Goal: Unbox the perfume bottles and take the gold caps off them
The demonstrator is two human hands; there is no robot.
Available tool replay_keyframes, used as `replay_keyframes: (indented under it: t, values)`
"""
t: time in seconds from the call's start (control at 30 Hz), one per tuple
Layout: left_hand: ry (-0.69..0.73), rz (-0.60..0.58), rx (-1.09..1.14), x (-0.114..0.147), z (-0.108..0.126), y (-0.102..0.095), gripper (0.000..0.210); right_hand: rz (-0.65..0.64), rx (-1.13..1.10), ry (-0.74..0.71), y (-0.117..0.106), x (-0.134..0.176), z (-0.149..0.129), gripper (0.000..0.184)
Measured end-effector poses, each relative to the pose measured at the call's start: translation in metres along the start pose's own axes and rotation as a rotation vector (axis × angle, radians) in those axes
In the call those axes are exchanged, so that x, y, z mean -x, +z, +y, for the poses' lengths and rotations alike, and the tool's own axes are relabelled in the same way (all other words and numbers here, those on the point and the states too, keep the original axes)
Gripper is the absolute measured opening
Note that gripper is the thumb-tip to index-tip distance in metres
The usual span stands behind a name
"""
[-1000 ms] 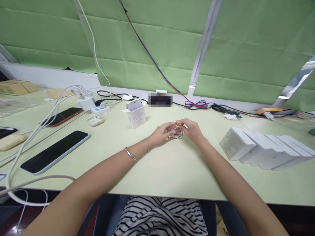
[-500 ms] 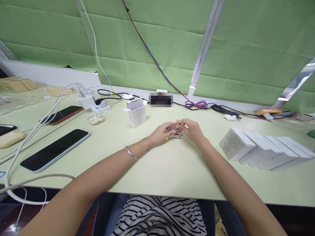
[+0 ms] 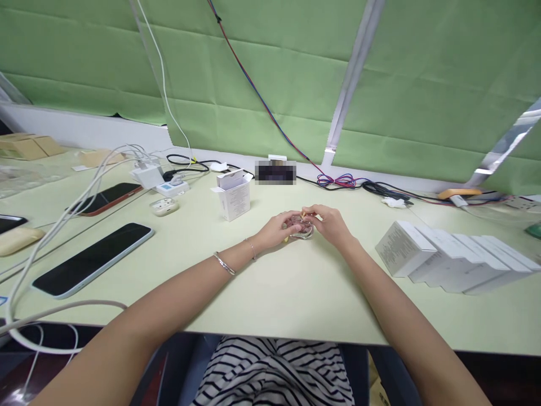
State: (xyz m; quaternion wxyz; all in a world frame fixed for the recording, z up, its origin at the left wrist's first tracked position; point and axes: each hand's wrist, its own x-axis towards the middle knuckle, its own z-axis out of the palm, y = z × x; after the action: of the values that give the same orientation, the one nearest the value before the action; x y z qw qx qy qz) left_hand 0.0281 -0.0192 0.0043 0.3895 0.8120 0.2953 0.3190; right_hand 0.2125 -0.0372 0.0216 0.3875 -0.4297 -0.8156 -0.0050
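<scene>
A small, rounded, see-through object [image 3: 305, 230] with pinkish contents sits low over the table between my hands; its exact kind is not clear. My left hand [image 3: 279, 230] is wrapped round its left side, thumb across the front. At its far right edge, my right hand [image 3: 327, 221] pinches a small yellowish piece [image 3: 303, 214] between thumb and fingers. Another yellow bit [image 3: 286, 239] shows under my left hand. Behind and left of my hands stands a white carton [image 3: 235, 200] with its top flaps raised.
White boxes [image 3: 406, 249] lean in a row on the right. To the left lie a large phone [image 3: 95, 259], another phone [image 3: 110, 198], an earbud case [image 3: 164, 206] and a power adapter [image 3: 172, 187] with white cables. Bundled wires [image 3: 338, 180] run along the back edge.
Both hands stay in nearly the same place on the see-through object. The whole view has shifted very slightly; nothing else has visibly moved.
</scene>
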Motion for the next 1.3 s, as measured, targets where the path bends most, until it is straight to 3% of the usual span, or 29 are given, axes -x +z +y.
replay_keyframes:
  t: [0.4, 1.03, 1.3]
  values:
    - [-0.008, 0.049, -0.043, 0.0003, -0.0016, 0.0010, 0.051, 0.015, 0.116, -0.059, 0.0003, -0.0010, 0.0000, 0.010]
    - [0.005, 0.009, -0.038, -0.0002, 0.0005, -0.0008, 0.050, -0.081, 0.096, 0.012, -0.0042, -0.0057, -0.0016, 0.010]
    - [0.018, 0.018, -0.053, -0.0012, -0.0048, -0.0003, 0.048, -0.068, 0.164, -0.051, -0.0057, -0.0046, -0.0042, 0.010]
